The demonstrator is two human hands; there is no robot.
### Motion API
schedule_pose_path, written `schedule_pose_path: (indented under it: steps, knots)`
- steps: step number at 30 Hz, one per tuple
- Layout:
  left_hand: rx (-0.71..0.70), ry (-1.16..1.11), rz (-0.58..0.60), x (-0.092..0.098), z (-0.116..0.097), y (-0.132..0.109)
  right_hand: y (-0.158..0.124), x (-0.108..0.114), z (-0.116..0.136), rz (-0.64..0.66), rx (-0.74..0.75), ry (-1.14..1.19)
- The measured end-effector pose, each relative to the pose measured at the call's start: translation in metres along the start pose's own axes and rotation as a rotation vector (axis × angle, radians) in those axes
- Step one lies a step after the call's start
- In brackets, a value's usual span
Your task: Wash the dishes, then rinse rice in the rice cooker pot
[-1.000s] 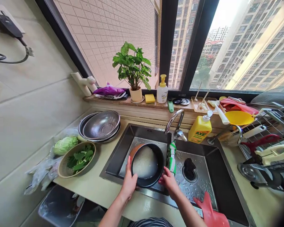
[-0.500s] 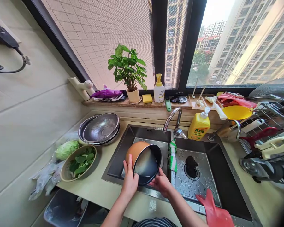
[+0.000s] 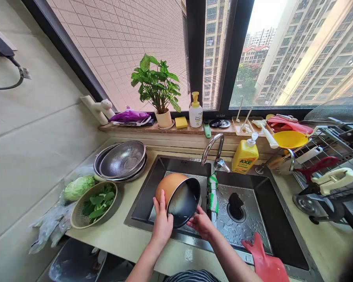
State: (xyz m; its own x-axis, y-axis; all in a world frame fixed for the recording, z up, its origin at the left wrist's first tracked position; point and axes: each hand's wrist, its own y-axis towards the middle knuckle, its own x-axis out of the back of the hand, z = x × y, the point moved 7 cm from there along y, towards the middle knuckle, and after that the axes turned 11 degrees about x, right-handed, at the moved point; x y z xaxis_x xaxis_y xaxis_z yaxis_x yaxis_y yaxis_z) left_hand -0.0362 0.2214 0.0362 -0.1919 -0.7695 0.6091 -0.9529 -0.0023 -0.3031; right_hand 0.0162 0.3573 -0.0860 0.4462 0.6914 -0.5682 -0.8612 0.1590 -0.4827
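Over the left basin of the steel sink (image 3: pixel 142 201), a rice cooker pot (image 3: pixel 170 187) is tilted, its mouth turned toward me and to the right. It is orange outside and black inside, with cloudy whitish liquid inside (image 3: pixel 182 201). My left hand (image 3: pixel 162 219) grips the left side, fingers on the outer wall and thumb at the rim. My right hand (image 3: pixel 202 223) holds the lower right rim, its fingertips partly hidden. A green and white cloth (image 3: pixel 213 194) hangs over the sink divider, just right of the pot.
A chrome faucet (image 3: pixel 214 147) arches behind the pot. The right basin has a dark scrubber (image 3: pixel 235 199) at its drain; a red rubber glove (image 3: pixel 264 256) drapes over the front edge. Steel bowls (image 3: pixel 122 158) and a basket of greens (image 3: pixel 76 215) stand left. A yellow soap bottle (image 3: pixel 244 156) stands behind.
The view has shifted slightly, moving the surroundings a little to the left in the picture. Both hands keep their hold on the pot, whose tilt looks nearly the same.
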Motion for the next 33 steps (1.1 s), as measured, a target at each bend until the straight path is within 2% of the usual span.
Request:
schedule_pose_path:
  steps: [10, 18, 33]
  knots:
    - [0.000, 0.017, 0.010, -0.002, 0.001, -0.001, -0.003, -0.002, 0.004, 0.005, -0.010, -0.046]
    - [-0.017, 0.034, -0.041, -0.001, 0.002, -0.005, -0.001, 0.001, 0.001, 0.011, -0.001, 0.004]
    - [-0.042, 0.085, -0.051, 0.000, -0.001, -0.012, -0.006, -0.001, 0.003, -0.023, -0.007, 0.037]
